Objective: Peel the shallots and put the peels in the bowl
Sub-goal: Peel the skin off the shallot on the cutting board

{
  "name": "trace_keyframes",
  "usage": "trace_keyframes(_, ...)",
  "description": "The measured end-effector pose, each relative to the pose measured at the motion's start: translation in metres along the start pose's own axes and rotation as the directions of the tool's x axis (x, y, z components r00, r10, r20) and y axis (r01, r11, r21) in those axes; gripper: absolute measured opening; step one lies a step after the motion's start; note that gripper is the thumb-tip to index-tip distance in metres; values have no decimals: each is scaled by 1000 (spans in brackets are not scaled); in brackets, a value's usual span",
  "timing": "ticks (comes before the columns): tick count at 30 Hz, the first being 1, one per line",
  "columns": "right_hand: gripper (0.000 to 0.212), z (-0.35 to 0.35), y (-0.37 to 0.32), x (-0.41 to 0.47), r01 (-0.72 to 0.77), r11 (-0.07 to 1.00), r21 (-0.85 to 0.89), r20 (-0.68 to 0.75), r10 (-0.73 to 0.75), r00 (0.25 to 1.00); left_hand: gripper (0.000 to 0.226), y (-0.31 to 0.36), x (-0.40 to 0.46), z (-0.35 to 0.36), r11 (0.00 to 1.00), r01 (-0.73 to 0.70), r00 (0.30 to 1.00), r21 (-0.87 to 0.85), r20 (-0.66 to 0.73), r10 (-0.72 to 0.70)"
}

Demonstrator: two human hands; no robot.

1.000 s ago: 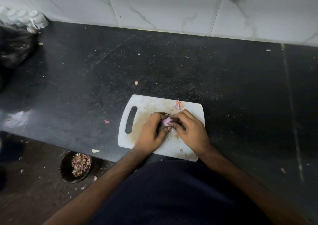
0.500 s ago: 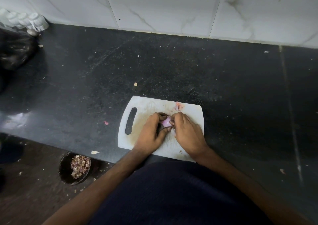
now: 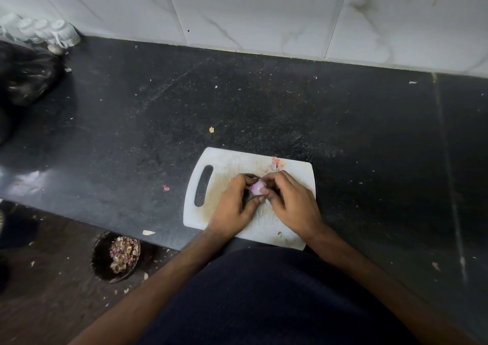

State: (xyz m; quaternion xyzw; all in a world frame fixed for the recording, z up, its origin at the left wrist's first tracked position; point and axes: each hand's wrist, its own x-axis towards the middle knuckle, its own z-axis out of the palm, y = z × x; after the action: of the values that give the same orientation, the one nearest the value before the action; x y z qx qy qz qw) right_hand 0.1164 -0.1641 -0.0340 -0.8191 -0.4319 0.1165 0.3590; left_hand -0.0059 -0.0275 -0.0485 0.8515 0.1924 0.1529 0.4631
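A small pink shallot (image 3: 257, 187) sits between both hands above the white cutting board (image 3: 224, 165). My left hand (image 3: 233, 207) grips it from the left with curled fingers, and a thin dark blade seems to show under that thumb. My right hand (image 3: 291, 203) pinches the shallot from the right. A scrap of pink peel (image 3: 275, 163) lies on the board's far edge. The dark bowl (image 3: 101, 261) with a heap of dry peels stands on the floor below the counter edge, at lower left.
The black counter (image 3: 290, 112) carries scattered peel bits (image 3: 165, 187). A black plastic bag (image 3: 25, 78) and white bottles (image 3: 56, 31) sit at the far left. A tiled wall (image 3: 264, 9) bounds the back.
Both hands stay together on the shallot; the fingers have shifted a little and more of the pink flesh shows.
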Motion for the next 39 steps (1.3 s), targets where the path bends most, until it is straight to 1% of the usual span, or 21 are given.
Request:
trace_keyframes(1,21,0,-1,-1,14,1000,-12,4,-14,1000,33,-1,-1,0,1000,-1,1000,2,2,1)
trace_keyframes(5,13,1,-3,-1,36,998,-48,-37,-38,999,35,-2,0,1,1000,-14,1000,20,1,14)
trace_keyframes(6,14,1,-4,-1,34,998,-61,-35,-36,999,35,-2,1,1,1000,-18,1000,21,3,18)
trace_keyframes(9,20,-1,-6,1,-10,995,-101,-33,7,999,34,-2,1,1,999,-30,1000,25,12,29)
trace_keyframes(12,9,3,-4,4,-39,980,-197,6,41,999,32,-2,1,1,999,-34,999,30,16,34)
trace_keyframes(14,15,6,-4,7,-67,963,-260,40,79,996,30,-2,1,1,999,-38,999,24,23,37)
trace_keyframes(16,20,9,-3,8,-94,958,-272,66,116,991,29,-1,1,1,999,-34,999,21,28,34)
trace_keyframes(20,12,9,-2,10,-128,963,-238,33,140,990,30,0,0,1,999,-36,999,34,36,35)
trace_keyframes(24,15,8,-2,10,-141,981,-133,4,143,990,28,0,0,0,1000,-25,999,13,35,25)
trace_keyframes(27,18,7,-2,9,-127,989,-74,-45,124,991,27,1,-1,0,999,-30,999,12,42,30)
trace_keyframes(31,16,6,1,9,-188,982,2,-100,187,977,31,2,-3,0,999,-19,999,25,39,18)
trace_keyframes(34,16,6,3,8,-188,982,29,-118,190,975,27,0,-3,1,1000,-12,999,2,33,12)
trace_keyframes(36,16,6,3,8,-191,981,45,-134,195,972,26,-1,-2,1,1000,1,1000,-16,24,0)
trace_keyframes(39,13,4,6,9,-219,971,98,-205,236,950,28,1,-3,0,998,23,999,-52,-33,-25)
